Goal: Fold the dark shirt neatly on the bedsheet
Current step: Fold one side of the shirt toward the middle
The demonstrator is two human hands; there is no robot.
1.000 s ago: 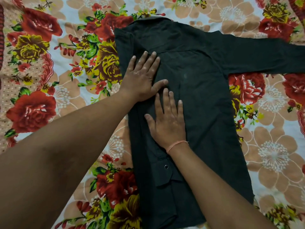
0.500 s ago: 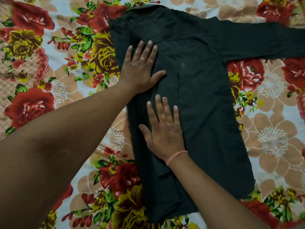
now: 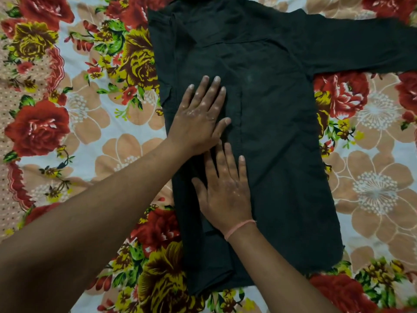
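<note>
Currently the dark shirt (image 3: pixel 270 154) lies flat on the bedsheet (image 3: pixel 101 136), collar far from the person, hem near, so its long axis runs straight away from them. Its left edge is folded inward. The left hand (image 3: pixel 199 118) and right hand (image 3: pixel 225 193) press flat on that fold, fingers straight, gripping nothing. The unfolded sleeve (image 3: pixel 361 48) stretches rightward, well apart from both hands. The right arm is on that side and is probably the one to reach.

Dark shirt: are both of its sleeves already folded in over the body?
No, one sleeve lies stretched out flat on the bedsheet, off to the right.
</note>
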